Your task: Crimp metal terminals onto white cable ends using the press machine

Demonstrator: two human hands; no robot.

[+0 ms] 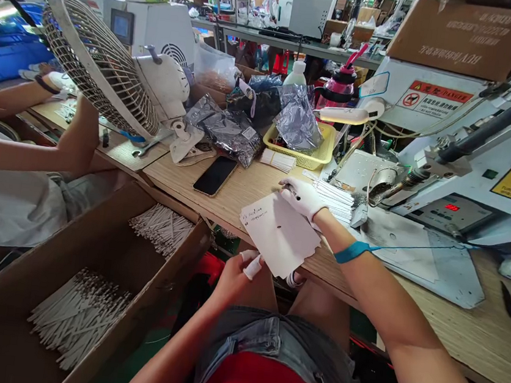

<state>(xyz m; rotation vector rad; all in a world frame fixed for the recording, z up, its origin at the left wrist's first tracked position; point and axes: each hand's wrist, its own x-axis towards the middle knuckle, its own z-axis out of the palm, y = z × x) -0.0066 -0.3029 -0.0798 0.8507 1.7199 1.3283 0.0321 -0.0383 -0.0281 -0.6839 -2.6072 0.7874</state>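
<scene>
A stack of white paper sheets with handwriting in one corner lies at the table's front edge, partly overhanging my lap. My left hand, wearing white finger covers, is closed at the sheets' lower left edge. My right hand, in a white glove with a blue wrist strap, rests at their upper edge. Its fingers are bent together; a small dark spot shows at the tips, too small to name. Just right of the glove lies a pile of white strips.
A phone, a banded bundle of white strips and a yellow basket lie beyond. A machine stands right, a fan left. A cardboard box holds many white strips. Another person's arm is at far left.
</scene>
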